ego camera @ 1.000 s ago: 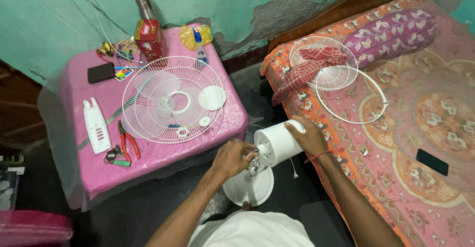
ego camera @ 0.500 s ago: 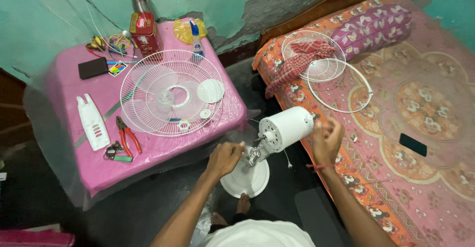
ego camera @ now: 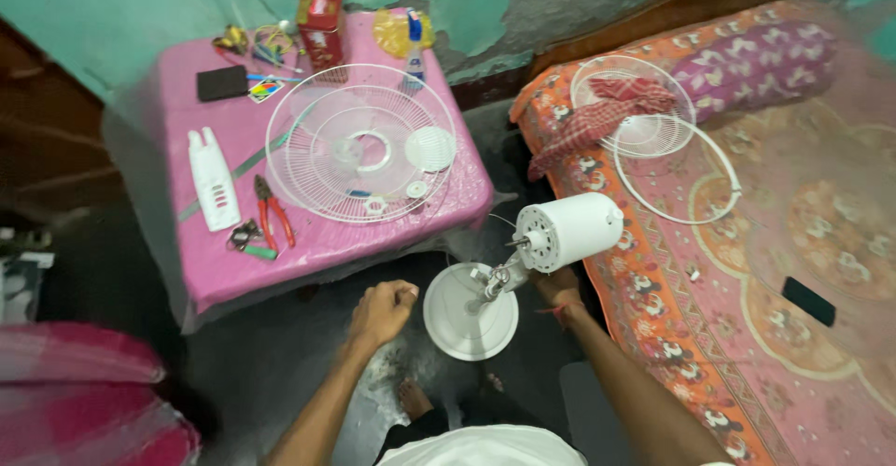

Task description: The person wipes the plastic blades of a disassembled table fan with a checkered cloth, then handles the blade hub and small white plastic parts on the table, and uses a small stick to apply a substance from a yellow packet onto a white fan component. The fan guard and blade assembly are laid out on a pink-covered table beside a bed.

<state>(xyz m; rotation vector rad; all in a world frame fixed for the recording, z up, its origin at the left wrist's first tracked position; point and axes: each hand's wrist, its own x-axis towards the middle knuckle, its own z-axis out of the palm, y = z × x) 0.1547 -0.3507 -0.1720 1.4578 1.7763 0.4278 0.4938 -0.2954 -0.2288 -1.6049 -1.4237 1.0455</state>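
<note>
— How many fan guards do you count?
— Two wire guards: one on the pink table [ego camera: 233, 270], one on the bed [ego camera: 803, 335] under a checked cloth [ego camera: 597, 116].
— Rings?
— One white guard ring [ego camera: 737, 186].
— Fans?
— One white fan motor on its stand [ego camera: 527, 265].
— Tools?
— One pair of red-handled pliers [ego camera: 273, 212], one white power strip [ego camera: 213, 179].
— Phones?
— One, dark, on the bed [ego camera: 808, 300].

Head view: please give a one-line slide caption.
Right hand steadies white fan motor; left hand fisted beside its base.
</note>
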